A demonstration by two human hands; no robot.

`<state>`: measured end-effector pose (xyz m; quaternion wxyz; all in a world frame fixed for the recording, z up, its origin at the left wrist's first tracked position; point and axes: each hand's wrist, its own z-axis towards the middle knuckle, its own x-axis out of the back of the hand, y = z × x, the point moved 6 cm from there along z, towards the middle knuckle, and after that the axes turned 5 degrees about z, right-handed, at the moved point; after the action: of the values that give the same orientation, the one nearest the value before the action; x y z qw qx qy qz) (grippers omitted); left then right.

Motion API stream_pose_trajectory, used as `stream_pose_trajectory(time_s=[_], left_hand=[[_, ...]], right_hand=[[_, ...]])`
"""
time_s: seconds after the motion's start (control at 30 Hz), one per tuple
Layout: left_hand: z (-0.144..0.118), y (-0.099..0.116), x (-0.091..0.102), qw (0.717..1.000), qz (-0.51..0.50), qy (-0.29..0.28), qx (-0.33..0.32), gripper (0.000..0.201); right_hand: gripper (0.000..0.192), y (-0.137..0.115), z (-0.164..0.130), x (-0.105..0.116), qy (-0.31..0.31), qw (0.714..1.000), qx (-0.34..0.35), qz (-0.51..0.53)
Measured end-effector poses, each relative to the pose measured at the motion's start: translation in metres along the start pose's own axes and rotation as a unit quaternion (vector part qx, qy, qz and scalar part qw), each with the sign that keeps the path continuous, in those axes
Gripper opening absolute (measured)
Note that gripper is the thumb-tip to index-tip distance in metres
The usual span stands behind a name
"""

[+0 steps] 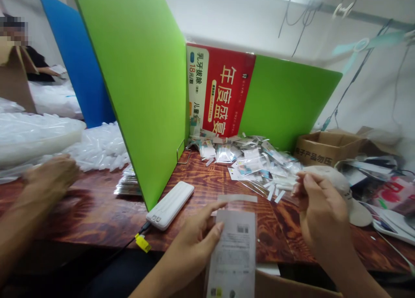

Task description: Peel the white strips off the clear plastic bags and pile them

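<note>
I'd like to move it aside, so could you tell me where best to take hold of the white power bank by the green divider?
Grip the white power bank across its long sides near the free upper end, hand from above; it lies flat, its cable leaves the lower end.
</note>
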<state>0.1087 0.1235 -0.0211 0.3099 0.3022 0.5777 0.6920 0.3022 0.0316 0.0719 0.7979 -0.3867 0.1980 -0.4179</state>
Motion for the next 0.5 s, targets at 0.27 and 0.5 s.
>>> stream_pose_trajectory(time_s=[0.27,0.5], left_hand=[[-0.001,0.000,-0.004,0.989,0.131,0.020,-0.059,0.044],[-0.008,-0.004,-0.005,0.952,0.294,0.025,-0.080,0.047]], right_hand=[[0.016,-0.028,-0.061,-0.066,-0.302,0.872,0.332,-0.194],[0.024,-0.017,-0.067,-0.078,-0.354,0.826,0.358,-0.255]])
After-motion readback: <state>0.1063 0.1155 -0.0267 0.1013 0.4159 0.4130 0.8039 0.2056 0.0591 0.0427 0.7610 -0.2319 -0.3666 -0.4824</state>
